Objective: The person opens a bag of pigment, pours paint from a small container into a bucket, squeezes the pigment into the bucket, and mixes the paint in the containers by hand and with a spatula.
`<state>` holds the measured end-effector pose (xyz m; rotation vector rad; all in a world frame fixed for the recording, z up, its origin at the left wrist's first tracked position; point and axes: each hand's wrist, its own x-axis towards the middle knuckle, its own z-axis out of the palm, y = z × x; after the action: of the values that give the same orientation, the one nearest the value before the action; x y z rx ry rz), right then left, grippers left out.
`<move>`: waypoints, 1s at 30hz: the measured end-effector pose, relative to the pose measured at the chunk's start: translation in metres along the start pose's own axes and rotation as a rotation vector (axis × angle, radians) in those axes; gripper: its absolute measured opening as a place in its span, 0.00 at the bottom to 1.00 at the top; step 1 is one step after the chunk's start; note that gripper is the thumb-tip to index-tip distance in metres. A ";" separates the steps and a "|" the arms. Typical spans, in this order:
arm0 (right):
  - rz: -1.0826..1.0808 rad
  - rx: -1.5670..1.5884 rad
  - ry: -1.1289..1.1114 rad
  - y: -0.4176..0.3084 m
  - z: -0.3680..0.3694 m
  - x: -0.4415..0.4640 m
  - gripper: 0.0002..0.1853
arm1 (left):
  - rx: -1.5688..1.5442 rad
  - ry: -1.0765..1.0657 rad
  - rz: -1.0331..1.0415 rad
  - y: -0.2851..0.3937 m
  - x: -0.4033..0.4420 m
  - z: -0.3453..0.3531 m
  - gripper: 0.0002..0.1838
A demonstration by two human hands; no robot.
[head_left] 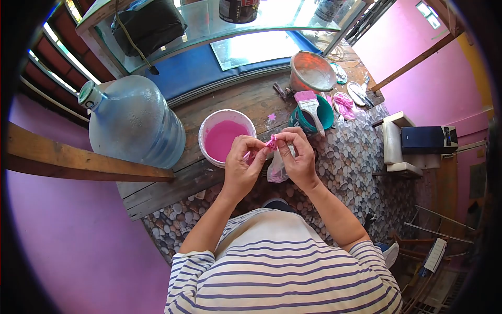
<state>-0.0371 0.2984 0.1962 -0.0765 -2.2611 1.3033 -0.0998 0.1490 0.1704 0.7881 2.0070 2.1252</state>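
In front of my body, my left hand (244,159) and my right hand (298,162) are close together, each pinching the pink-stained, bunched top of a small clear plastic bag (277,171). The bag hangs below the fingers, and some pink shows through it. Just beyond my left hand stands a white bucket (202,140) holding pink paint (224,136). Past my right hand is a teal container (327,112), with a wide paintbrush (308,106) resting across it, its bristles pink.
A large clear water bottle (138,125) stands at left beside a wooden post (78,157). An orange basin (298,78) and pink-stained plastic (344,104) lie farther back on the wooden platform (193,104). A glass case (204,44) rises behind; a black speaker (426,139) is at right.
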 end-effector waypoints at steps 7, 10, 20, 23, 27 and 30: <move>0.071 0.150 0.059 0.015 0.013 -0.011 0.06 | -0.221 0.031 -0.033 -0.002 0.001 0.001 0.06; 0.076 0.121 0.044 0.014 0.016 -0.010 0.06 | -0.270 -0.013 -0.137 -0.010 -0.003 0.002 0.06; 0.107 0.217 0.014 0.019 0.018 -0.010 0.04 | -0.403 0.003 -0.174 -0.009 -0.004 0.010 0.06; 0.096 0.247 0.013 0.022 0.016 -0.007 0.05 | -0.451 -0.002 -0.220 -0.008 -0.003 0.010 0.06; 0.064 0.182 -0.009 0.022 0.014 -0.005 0.04 | -0.508 0.008 -0.237 -0.003 -0.003 0.011 0.04; 0.131 0.259 -0.006 0.020 0.016 -0.005 0.04 | -0.578 0.103 -0.311 0.005 0.000 0.012 0.04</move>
<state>-0.0439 0.2953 0.1710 -0.1300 -2.1021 1.6553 -0.0932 0.1590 0.1747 0.2600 1.3118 2.3874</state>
